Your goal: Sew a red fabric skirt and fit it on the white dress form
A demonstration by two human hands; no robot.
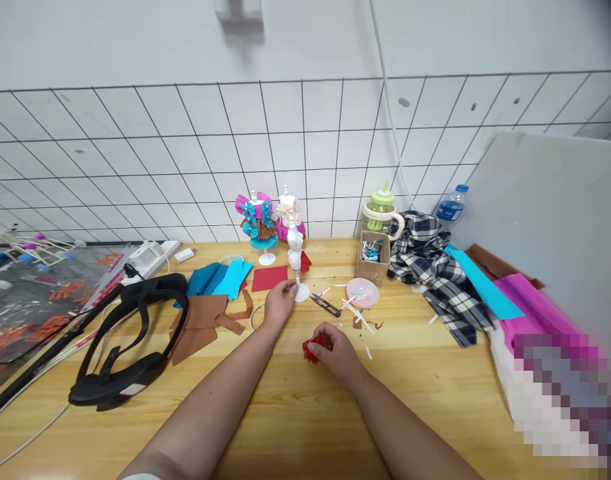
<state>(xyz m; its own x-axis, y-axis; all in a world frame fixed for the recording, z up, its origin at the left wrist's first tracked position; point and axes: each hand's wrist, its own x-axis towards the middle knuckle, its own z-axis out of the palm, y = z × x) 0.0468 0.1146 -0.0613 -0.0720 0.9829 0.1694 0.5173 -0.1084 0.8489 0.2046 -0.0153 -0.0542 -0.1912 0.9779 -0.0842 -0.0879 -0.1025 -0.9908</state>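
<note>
A small white mannequin (295,253) stands upright on a round base, with a bit of red paper behind it. The fingers of my left hand (279,303) are closed at the left edge of that base. Pinched in my right hand (334,350) is a gathered piece of red crepe paper (310,348), low over the table. Black thread snips (326,305) lie between the base and a pink plate (363,293). Behind stand two dressed mannequins, one in pink, blue and brown ruffles (258,223), the other in cream and magenta (288,212).
Left are a flat red sheet (269,278), blue paper (230,278), brown paper (200,323), a black headset (130,347) and a power strip (150,261). Right are a cardboard box (372,267), a green-lidded cup (380,217), plaid cloth (435,267) and a bottle (452,204).
</note>
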